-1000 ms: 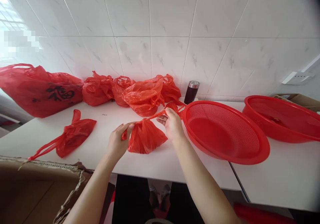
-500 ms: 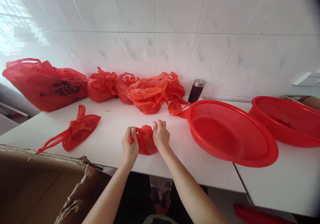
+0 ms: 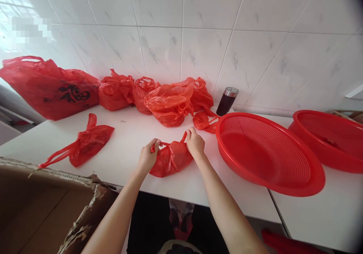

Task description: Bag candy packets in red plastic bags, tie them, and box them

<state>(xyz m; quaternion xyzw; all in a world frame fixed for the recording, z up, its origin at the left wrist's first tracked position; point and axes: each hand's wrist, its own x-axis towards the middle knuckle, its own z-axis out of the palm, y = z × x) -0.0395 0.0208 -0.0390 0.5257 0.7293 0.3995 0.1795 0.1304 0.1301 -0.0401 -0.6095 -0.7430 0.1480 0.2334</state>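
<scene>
A small red plastic bag (image 3: 172,158) lies near the front edge of the white table (image 3: 124,134), its handles pulled apart to both sides. My left hand (image 3: 148,156) is closed on the left handle, fingers pinched round it. On the other side my right hand (image 3: 195,142) pinches the right handle, held slightly higher. The bag's body bulges between my hands and rests on the table. Another red bag (image 3: 90,146), with long twisted handles, lies flat to the left. Behind are several filled red bags (image 3: 170,104) along the wall.
An open cardboard box (image 3: 42,204) stands at the lower left. To the right are a red perforated basket (image 3: 252,159) and a second red basin (image 3: 337,140). A dark bottle (image 3: 226,102) with a silver lid stands by the wall. A large red bag (image 3: 51,89) sits at the back left.
My hands have moved farther apart, the right one shifting right and up. The small bag is now stretched wider, with its handles drawn out. The view has tilted slightly.
</scene>
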